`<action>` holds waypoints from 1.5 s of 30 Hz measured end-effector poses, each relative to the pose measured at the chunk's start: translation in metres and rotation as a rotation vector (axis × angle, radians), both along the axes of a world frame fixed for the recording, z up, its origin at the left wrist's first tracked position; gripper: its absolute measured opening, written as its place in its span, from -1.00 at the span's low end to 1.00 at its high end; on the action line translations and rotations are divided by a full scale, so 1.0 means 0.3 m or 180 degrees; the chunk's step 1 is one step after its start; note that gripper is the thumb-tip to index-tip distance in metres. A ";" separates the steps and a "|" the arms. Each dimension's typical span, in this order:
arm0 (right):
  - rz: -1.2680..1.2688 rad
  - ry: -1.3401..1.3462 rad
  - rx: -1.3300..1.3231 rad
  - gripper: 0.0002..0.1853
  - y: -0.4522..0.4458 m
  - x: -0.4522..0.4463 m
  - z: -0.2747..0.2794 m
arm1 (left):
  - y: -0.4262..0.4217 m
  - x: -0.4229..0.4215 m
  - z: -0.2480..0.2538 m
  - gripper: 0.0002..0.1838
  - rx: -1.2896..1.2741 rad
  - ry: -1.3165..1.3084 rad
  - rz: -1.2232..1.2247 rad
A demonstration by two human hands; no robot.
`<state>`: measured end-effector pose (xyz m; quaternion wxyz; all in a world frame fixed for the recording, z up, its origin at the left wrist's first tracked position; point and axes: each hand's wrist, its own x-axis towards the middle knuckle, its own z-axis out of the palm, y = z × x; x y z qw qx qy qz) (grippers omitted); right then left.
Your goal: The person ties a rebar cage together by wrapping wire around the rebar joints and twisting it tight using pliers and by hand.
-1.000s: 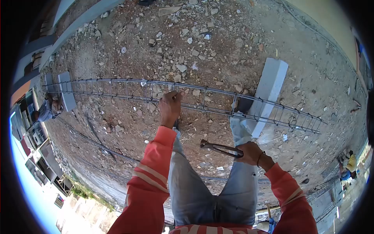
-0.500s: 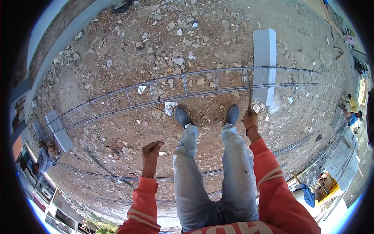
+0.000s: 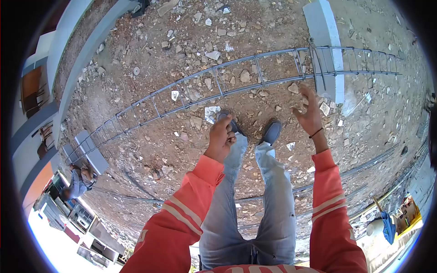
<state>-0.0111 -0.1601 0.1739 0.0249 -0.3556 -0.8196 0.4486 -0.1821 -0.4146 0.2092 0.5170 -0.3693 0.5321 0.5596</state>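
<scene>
A long steel rebar cage (image 3: 223,84) of rods and stirrups stretches across the ground ahead of me. My left hand (image 3: 220,139) is closed in front of my shoe, its fingers curled together; anything in them is too small to make out. My right hand (image 3: 309,114) is open just short of the cage, with the fingers apart and nothing in them. Beyond its fingertips, a dark, bent metal bar tool (image 3: 317,63) leans across the cage rods. There the cage rests on a grey block (image 3: 322,22) with a pale side.
Another grey block (image 3: 92,151) bears the cage's far left end, where a person (image 3: 82,179) crouches. Stones and broken tile litter the dirt around my shoes (image 3: 271,132). Loose long rods (image 3: 350,170) lie behind me. At lower right are a blue umbrella-like item (image 3: 388,227) and a yellow container (image 3: 415,223).
My right hand has let go of the bar tool, which now rests on the cage. My left hand has moved forward and right. The view has shifted.
</scene>
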 end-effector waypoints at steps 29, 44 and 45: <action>0.0080 0.0751 -0.1112 -0.64 -0.165 -0.189 -0.207 | 0.401 -0.050 -0.289 -0.73 0.0692 0.3200 -0.1720; -0.0375 0.1824 -0.1344 -0.77 -0.016 -0.327 -0.343 | 0.663 -0.268 -0.347 -0.74 0.1407 0.5693 -0.1764; -0.0551 0.1867 -0.2318 -0.77 -0.018 -0.316 -0.324 | 0.681 -0.280 -0.326 -0.74 0.1529 0.5277 -0.1446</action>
